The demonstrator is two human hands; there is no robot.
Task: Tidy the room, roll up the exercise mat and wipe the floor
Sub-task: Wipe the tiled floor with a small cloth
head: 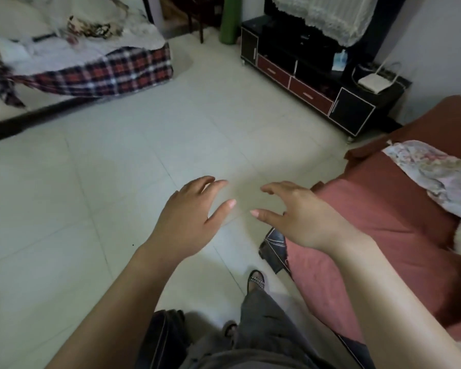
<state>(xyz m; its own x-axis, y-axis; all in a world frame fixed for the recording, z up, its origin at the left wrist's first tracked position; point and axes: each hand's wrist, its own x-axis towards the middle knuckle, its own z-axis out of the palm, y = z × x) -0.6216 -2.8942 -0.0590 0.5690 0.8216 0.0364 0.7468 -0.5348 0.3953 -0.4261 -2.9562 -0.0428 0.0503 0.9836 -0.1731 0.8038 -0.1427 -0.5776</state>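
Observation:
A rolled green exercise mat (229, 20) stands upright at the far wall, between a dark chair and the TV cabinet. The pale tiled floor (123, 161) fills the middle of the view. My left hand (186, 219) and my right hand (301, 217) are stretched out in front of me above the floor, palms down, fingers loosely spread. Neither hand holds or touches anything. No cloth or mop is in sight.
A sofa with a plaid cover (104, 73) and crumpled cloths stands at the back left. A black TV cabinet (312, 73) with red drawers is at the back right. A red-covered sofa (378, 217) with a floral cushion (437, 177) is close on my right. A dark bag (274, 249) lies by it.

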